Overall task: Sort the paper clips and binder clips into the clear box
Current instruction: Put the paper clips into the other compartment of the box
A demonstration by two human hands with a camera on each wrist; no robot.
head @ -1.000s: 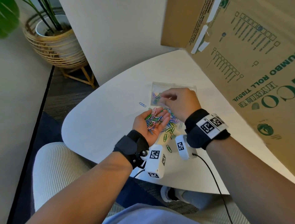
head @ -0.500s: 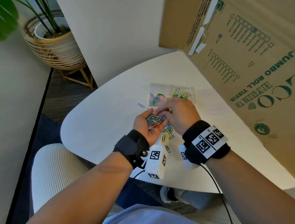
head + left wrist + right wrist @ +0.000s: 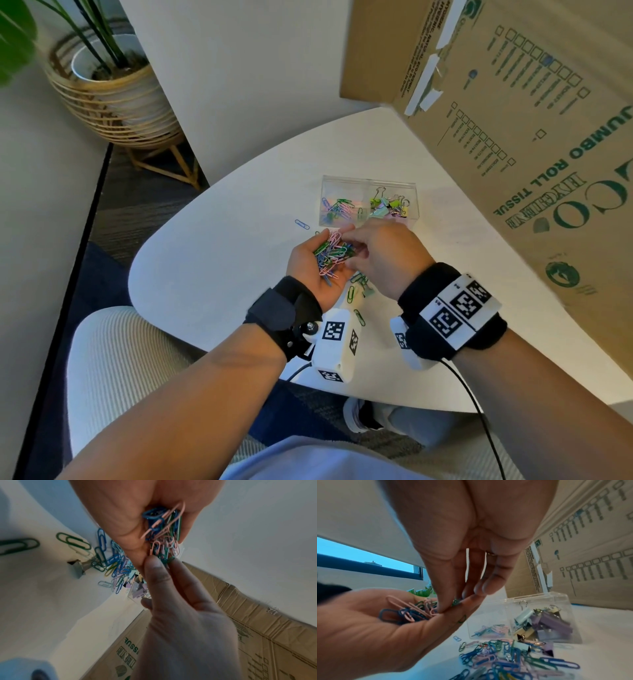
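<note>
Item: your left hand [image 3: 317, 270], palm up over the near middle of the white table [image 3: 212, 267], fingers cupped loosely around a heap of paper clips [image 3: 332, 255] in pink, green and blue.

Item: your right hand [image 3: 380, 255], just right of the left and touching it. Its thumb and forefinger reach into the heap and pinch at the clips near your left fingertips; the other fingers [image 3: 488, 586] hang loosely extended. Which clip is caught cannot be told.

Item: clear box [image 3: 368, 202], on the table just beyond both hands, two compartments. The left compartment holds boxed paper clips [image 3: 337, 209]; the right holds binder clips [image 3: 388, 205] in lilac, pale blue, yellow and black.

Item: loose clips [image 3: 510, 660], a mixed pile on the table under and near your hands, between them and the box, mostly blue, green and pink wire, with a few loose binder clips [image 3: 522, 646] among them.

Item: single blue clip [image 3: 302, 224], lying alone on the table left of the box.

Item: cardboard carton [image 3: 534, 137], printed in green, standing on the right side of the table, close to the box.

Item: potted plant [image 3: 102, 78] in a wicker stand, on the floor at far left.
</note>
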